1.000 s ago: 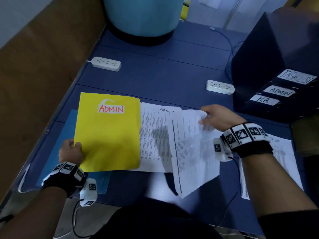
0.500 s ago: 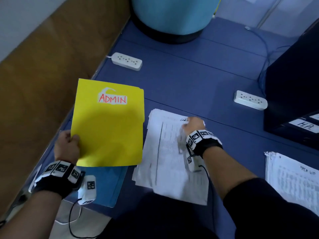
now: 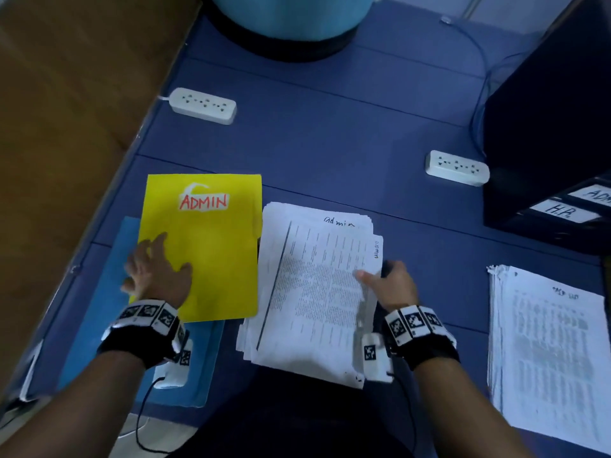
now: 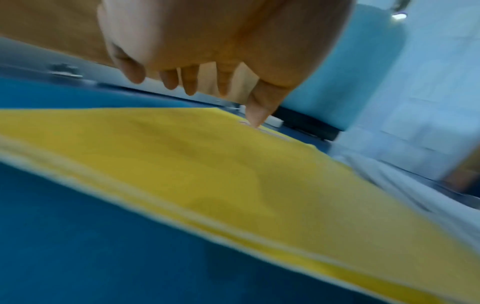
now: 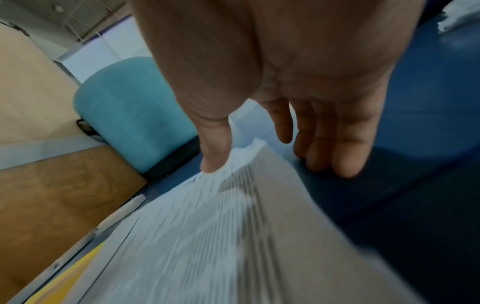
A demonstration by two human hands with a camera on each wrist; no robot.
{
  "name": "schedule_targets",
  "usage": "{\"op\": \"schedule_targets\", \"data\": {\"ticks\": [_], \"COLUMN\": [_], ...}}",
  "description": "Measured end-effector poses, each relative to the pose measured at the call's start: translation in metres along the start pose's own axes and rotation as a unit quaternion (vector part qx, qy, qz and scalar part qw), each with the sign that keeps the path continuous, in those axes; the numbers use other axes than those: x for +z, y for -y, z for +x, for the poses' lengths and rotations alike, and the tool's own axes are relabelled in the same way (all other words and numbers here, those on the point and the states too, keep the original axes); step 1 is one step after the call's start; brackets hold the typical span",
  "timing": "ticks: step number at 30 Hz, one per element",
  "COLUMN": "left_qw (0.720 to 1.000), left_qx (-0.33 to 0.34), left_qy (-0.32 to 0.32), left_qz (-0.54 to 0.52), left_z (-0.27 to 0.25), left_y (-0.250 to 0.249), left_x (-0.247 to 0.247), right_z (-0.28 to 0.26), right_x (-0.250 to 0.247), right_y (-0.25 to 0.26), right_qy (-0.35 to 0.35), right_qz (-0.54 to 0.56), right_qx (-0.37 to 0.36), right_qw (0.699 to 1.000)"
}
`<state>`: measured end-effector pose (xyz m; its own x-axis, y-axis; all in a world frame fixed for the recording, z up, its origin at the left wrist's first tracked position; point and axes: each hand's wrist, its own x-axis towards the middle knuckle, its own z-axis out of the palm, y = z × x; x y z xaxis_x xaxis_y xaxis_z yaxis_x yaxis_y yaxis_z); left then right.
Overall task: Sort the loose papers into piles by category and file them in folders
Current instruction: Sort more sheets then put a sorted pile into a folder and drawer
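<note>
A yellow folder [image 3: 211, 252] marked ADMIN lies flat on a blue folder [image 3: 96, 319] at the desk's left. My left hand [image 3: 155, 269] rests on the yellow folder's left part with its fingers spread; in the left wrist view the left hand [image 4: 207, 86] hangs relaxed over the yellow folder [image 4: 233, 174], thumb tip touching it. To the right lies a stack of printed sheets [image 3: 314, 292] headed "admin". My right hand [image 3: 386, 279] is at the stack's right edge. Its thumb [image 5: 215, 156] lies on the top sheet [image 5: 194, 236], and the straight fingers [image 5: 337, 156] reach down beside the edge.
A second paper stack [image 3: 549, 352] lies at the right. A black file rack [image 3: 545, 127] with H.R. and ADMIN labels stands at the far right. Two white power strips [image 3: 203, 105] [image 3: 458, 167] lie farther back. A teal chair [image 3: 287, 14] stands beyond the desk, a wooden panel [image 3: 66, 127] at left.
My left hand has laid the tilted yellow folder flat on the blue one and released its edge. My right hand has slid from the stack's top end to its right edge.
</note>
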<state>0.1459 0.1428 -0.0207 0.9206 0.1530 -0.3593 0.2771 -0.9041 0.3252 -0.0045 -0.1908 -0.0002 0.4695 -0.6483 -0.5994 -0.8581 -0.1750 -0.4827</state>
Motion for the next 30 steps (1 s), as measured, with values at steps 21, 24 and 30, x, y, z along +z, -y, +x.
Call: {"op": "schedule_targets", "data": {"ticks": [21,24,30], "left_qw": [0.891,0.862,0.817], "left_qx": [0.279,0.322,0.391], "left_qy": [0.207,0.21,0.227], "left_qz": [0.292,0.332,0.359], "left_z": [-0.059,-0.082,-0.134], "left_y": [-0.054,-0.058,-0.088], "left_x": [0.053,0.064,0.098], "right_z": [-0.018,-0.015,-0.015], "right_x": [-0.035,-0.081,-0.137], "right_y": [-0.013,-0.051,-0.111], "right_qy": [-0.027,-0.106,-0.146], "right_qz": [0.098,0.007,-0.023], "right_qx": [0.003,0.047,0.144], "right_qw": [0.995,0.993,0.979]}}
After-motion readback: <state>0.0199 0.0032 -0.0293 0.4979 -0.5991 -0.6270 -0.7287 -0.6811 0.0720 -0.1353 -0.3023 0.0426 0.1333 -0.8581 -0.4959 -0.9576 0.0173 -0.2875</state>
